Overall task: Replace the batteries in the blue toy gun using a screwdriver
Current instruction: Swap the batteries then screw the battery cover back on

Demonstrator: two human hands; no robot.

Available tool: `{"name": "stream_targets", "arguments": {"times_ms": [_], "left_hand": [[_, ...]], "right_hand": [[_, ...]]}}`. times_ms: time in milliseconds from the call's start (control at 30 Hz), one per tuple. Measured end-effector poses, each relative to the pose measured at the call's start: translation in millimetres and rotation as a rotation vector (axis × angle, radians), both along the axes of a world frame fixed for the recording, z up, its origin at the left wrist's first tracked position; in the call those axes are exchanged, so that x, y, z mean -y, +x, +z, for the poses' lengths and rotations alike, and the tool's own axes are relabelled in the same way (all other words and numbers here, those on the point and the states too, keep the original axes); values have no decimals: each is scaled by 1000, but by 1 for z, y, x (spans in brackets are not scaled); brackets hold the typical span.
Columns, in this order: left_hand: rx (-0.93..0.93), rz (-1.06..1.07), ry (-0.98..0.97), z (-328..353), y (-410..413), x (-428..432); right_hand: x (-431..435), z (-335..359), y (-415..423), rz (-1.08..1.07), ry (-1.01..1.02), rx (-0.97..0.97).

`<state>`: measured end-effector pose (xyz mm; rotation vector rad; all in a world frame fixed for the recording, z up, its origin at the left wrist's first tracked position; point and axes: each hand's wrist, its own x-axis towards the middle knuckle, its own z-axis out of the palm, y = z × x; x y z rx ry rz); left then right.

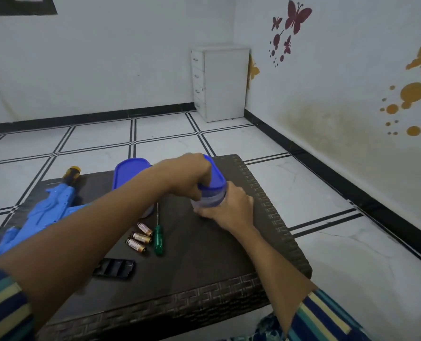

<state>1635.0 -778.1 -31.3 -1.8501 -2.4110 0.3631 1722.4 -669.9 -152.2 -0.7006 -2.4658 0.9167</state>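
On the dark woven-pattern table (266, 198), the left hand (189, 175) closes on the blue plastic lid (214, 177) of a translucent container (208, 199), which the right hand (229, 209) grips. Three small cylindrical batteries (139, 238) lie beside the green-handled screwdriver (158, 238). At the far left lies the blue toy gun (49, 207).

Blue toy gun (54, 207) lying flat along worktop's left side, yellow-and-black muzzle pointing away, partly hidden by forearm. Three batteries (139, 238) lying side by side mid-worktop, just beside green-handled screwdriver (158, 236), shaft pointing away. Black battery cover (114, 268) nearer.
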Motion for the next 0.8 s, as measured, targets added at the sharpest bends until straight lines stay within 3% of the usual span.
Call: {"name": "stream_targets", "arguments": {"times_ms": [100, 200, 333, 400, 500, 567, 700, 800], "left_hand": [[155, 76, 355, 29, -10, 19], [383, 340, 805, 42, -28, 49], [1002, 840, 1442, 12, -57, 101], [1297, 1011, 1656, -10, -64, 125], [1579, 1122, 1653, -40, -56, 143], [1647, 1188, 1634, -52, -50, 147], [1614, 1248, 1625, -61, -51, 154], [1501, 1283, 1502, -61, -50, 158]], "right_hand": [[0, 1, 0, 14, 1, 37], [1, 2, -1, 32, -21, 53], [6, 5, 2, 65, 44, 76], [9, 6, 4, 82, 105, 92], [11, 7, 5, 92, 121, 107], [13, 7, 4, 86, 132, 118], [16, 5, 3, 75, 139, 110], [16, 6, 2, 49, 145, 122]]}}
